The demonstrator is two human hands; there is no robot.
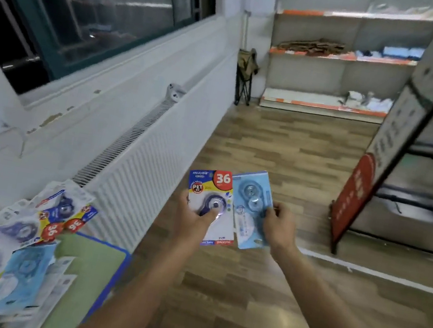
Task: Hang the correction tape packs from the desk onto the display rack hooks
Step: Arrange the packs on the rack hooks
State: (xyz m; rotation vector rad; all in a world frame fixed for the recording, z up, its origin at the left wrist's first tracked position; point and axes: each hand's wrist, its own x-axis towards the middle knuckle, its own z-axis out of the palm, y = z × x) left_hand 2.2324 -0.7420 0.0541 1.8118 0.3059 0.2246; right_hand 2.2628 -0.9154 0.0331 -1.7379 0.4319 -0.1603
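The left hand (pixel 192 217) grips a white correction tape pack (pixel 209 206), thumb pressed over the dark blue dispenser under its clear blister, fingers curled behind the card. The card carries a blue top edge, a yellow band with a red "PET" badge, and a red corner marked "36"; it stands nearly upright, tilted slightly to the left. Just to the right of it, touching or overlapping its edge, the right hand (pixel 279 227) pinches a light blue pack (pixel 252 210) at its right edge, with a pale transparent dispenser showing two round spools. Both packs are held out over the wooden floor (pixel 243 298).

Down and to the left of the left hand, a loose pile of packs (pixel 17 253) lies on the desk (pixel 84 285), mixed white-and-blue and light blue cards, some overlapping a green mat with a blue border. Well beyond and to the right of the right hand stands the dark-framed display rack (pixel 424 177).
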